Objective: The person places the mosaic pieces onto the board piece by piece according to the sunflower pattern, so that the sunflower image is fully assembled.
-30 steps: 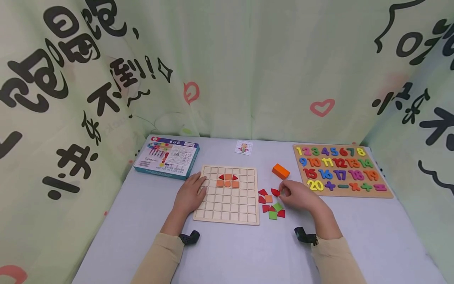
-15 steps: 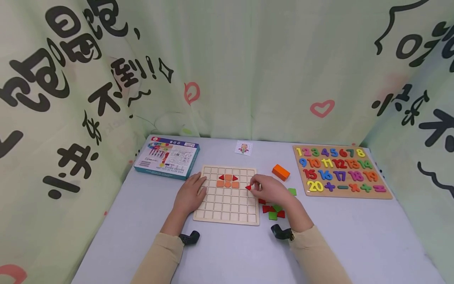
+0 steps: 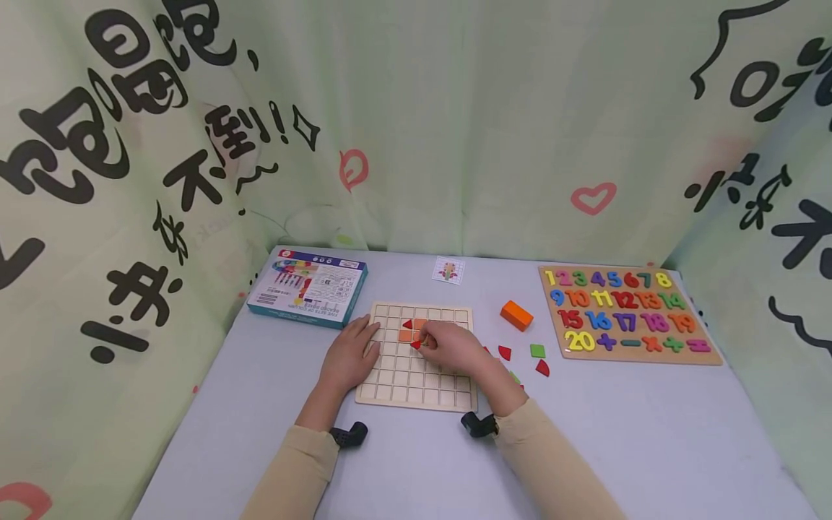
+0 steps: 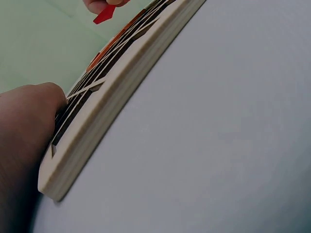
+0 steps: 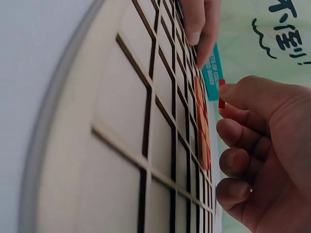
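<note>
A square wooden grid board (image 3: 416,393) lies flat on the table. My left hand (image 3: 347,355) rests on its left edge, fingers extended along the rim. Over the upper middle of the board, my right hand (image 3: 455,350) pinches a small red quarter-circle tile (image 3: 415,344) between thumb and finger. In the right wrist view this red tile (image 5: 222,94) appears edge-on, above the grid, with the other fingers curled beneath. Orange tiles (image 3: 405,335) and a red tile (image 3: 407,324) sit in cells of the upper rows; the right hand hides part of that group.
Right of the board lie loose pieces, among them a red tile (image 3: 542,368) and a green square (image 3: 537,351). Farther back are an orange block (image 3: 516,315), a number puzzle board (image 3: 650,355), a small picture card (image 3: 448,270) and a flat box (image 3: 308,287).
My right hand has carried a red tile leftward from the loose pieces to over the board's upper middle. A green square and a red tile now lie farther right. My left hand stays put.
</note>
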Tool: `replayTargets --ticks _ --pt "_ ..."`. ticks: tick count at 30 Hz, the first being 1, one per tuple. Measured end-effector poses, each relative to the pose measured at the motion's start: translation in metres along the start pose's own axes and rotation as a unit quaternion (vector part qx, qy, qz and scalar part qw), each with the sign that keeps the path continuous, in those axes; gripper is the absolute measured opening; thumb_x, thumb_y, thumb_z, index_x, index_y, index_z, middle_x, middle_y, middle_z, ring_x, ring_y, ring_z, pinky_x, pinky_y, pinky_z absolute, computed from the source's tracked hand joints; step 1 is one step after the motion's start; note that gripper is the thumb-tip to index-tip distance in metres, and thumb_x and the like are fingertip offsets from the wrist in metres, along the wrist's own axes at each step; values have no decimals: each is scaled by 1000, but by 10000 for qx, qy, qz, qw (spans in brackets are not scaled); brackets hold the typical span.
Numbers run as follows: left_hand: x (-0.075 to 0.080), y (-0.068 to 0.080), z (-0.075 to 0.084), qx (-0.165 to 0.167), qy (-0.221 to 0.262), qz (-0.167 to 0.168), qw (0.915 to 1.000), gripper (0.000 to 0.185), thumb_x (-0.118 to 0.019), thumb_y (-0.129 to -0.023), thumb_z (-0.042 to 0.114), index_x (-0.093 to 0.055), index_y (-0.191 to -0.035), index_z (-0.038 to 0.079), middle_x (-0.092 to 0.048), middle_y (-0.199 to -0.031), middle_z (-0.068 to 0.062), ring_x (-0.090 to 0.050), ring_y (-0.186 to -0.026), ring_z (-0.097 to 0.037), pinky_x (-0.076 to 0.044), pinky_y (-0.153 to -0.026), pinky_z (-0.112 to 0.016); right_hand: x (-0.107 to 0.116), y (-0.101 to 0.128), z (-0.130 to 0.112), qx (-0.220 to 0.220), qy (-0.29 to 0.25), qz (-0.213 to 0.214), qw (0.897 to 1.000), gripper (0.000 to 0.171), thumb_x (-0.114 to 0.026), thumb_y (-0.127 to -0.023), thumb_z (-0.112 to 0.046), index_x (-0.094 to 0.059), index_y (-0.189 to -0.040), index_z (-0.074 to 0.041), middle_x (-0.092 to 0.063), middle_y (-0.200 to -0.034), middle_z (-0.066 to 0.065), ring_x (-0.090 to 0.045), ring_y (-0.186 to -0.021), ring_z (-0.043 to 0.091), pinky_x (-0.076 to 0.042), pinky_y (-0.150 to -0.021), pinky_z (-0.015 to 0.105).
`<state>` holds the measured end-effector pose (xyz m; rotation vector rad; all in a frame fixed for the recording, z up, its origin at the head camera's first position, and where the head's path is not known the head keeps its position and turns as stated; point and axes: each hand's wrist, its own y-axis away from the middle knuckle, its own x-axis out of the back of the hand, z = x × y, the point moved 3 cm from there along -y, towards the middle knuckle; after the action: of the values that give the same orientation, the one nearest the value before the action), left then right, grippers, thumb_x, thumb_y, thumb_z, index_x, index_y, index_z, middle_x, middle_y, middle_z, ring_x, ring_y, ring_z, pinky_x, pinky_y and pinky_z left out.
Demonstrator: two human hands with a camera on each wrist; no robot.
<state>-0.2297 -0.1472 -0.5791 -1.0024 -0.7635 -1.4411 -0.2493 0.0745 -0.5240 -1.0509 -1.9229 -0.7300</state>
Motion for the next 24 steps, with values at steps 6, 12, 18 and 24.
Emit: replayTargets --ticks 6,12,18,24 --pt "-2 -1 -1 4 -82 -50 10000 52 -49 -100 41 -48 -148 21 -37 -159 -2 -33 -148 -24 -35 -120 -44 -11 -7 -8 -153 255 102 9995 13 -67 -91 -29 -62 -95 -18 -54 -71 -5 -51 -66 12 -39 -56 24" --pt "-3 -1 -2 -34 -77 -70 9999 52 -49 -100 42 -48 -148 21 -37 -159 -3 -34 -148 -25 -35 -119 -45 -20 -9 -12 -261 303 167 9991 15 -67 -91 -30 -64 -97 -17 -58 -74 -6 -52 -66 13 -42 -57 26" --pt "-3 -2 -3 -31 -88 -101 9999 52 -48 -100 43 -47 -148 21 -37 -159 -2 -33 -148 -24 -35 -119 -45 -28 -10 -10 -346 383 213 9984 14 -67 -91 -28 -64 -100 -18 -64 -84 -6 -55 -68 12 -46 -61 27" --pt "-3 -1 -2 5 -72 -88 9999 52 -49 -100 43 -48 -148 22 -37 -160 -1 -33 -149 -23 -35 -119 -45 -29 -10 -13 -404 401 266 9980 16 -69 -90 -30 -63 -99 -18 -66 -87 -5 -55 -69 12 -49 -63 27"
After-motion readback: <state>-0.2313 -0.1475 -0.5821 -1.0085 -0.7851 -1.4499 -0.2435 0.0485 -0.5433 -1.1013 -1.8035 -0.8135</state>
